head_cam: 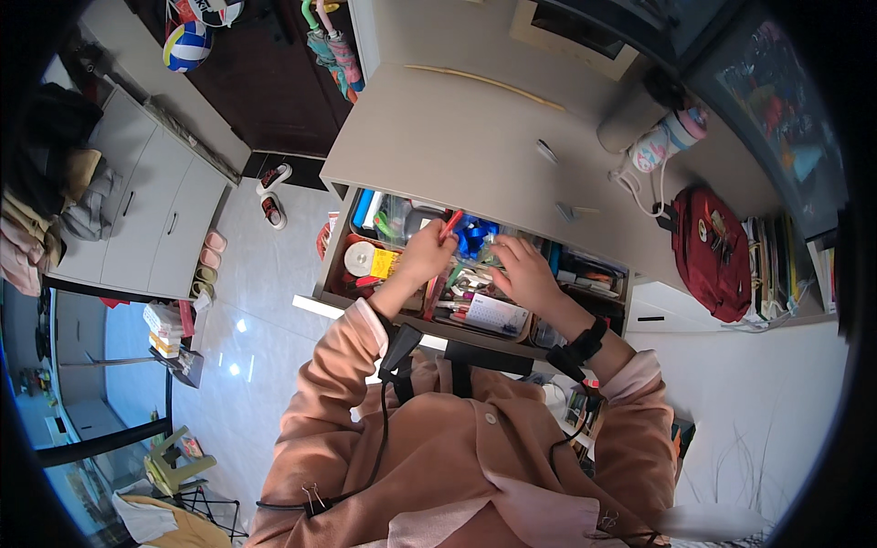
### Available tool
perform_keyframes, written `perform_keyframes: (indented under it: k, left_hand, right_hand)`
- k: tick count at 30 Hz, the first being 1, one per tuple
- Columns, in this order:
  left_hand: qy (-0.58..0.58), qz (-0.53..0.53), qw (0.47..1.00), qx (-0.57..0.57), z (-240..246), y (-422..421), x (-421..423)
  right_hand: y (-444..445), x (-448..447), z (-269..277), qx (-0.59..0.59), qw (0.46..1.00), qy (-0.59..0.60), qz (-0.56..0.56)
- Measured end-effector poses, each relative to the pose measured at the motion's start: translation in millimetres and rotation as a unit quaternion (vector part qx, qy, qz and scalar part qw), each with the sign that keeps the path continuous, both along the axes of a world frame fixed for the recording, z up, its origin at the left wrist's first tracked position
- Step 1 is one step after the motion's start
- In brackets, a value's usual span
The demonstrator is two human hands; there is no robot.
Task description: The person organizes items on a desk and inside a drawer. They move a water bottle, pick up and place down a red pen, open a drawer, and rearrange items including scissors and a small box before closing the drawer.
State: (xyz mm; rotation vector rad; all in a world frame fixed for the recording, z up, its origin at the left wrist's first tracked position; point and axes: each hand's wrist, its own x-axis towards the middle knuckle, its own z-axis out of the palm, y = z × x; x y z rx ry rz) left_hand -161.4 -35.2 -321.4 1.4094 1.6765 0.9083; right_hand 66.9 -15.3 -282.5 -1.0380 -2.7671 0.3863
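An open drawer (331,274) full of small items lies before me under a grey desk top. My left hand (426,252) is closed on a red pen-like item (451,225) above the drawer's middle. My right hand (524,268) is over the drawer with fingers bent, beside shiny blue ribbon (474,236); whether it grips the clear thing at its fingertips cannot be told. Left in the drawer are a white round roll (360,259) and a yellow box (384,263). A white card-like item (490,314) lies near the drawer's front, among several pens.
On the desk top (438,144) lie a thin wooden stick (486,83), a penknife-like item (547,151) and a small grey item (565,212). At the right are a bottle with a strap (651,152), a red backpack (711,253) and upright books. Shoes (273,211) stand on the floor at left.
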Motion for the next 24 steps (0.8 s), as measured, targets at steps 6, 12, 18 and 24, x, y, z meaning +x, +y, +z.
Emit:
perform_keyframes:
  k: [6,12,18,24]
  left_hand:
    - [-0.031,-0.014,0.999,0.011,-6.2,3.4,2.0]
    - [-0.080,-0.032,0.996,0.020,-13.9,2.4,-2.6]
    - [0.088,-0.167,0.960,0.207,-4.3,3.0,-6.6]
    - [0.183,-0.313,0.924,0.123,15.3,8.9,-9.7]
  right_hand:
    - [-11.9,-29.4,-8.6,-0.033,0.995,0.084,0.037]
    - [16.1,-44.4,-22.0,-0.026,0.995,-0.057,0.078]
    - [29.1,-45.2,-30.5,-0.038,0.996,-0.046,0.061]
    - [2.4,8.4,-19.5,0.068,0.988,0.067,0.120]
